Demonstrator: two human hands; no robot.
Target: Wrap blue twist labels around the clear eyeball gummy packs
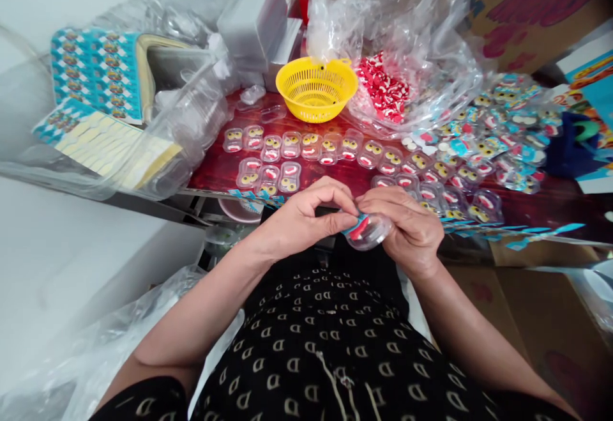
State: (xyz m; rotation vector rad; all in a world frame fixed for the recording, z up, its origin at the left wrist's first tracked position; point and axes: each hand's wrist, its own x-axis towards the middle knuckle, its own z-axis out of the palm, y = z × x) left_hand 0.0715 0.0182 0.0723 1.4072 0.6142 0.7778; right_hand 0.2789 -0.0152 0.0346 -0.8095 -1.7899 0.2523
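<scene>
My left hand (306,216) and my right hand (407,223) meet in front of my lap, both pinching one small clear plastic blister case (368,230) with a red piece and a blue printed card inside. Just beyond them, on the red table (211,175), lie rows of similar filled clear cases (306,146) showing yellow eyes and red mouths. More finished cases with blue cards (498,133) are heaped at the right.
A yellow basket (316,89) stands at the table's back, beside a clear bag of red and white pieces (383,89). Sheets of blue printed cards (96,76) and stacked clear trays (201,108) lie at the left. Cardboard boxes (527,6) rise at the back right.
</scene>
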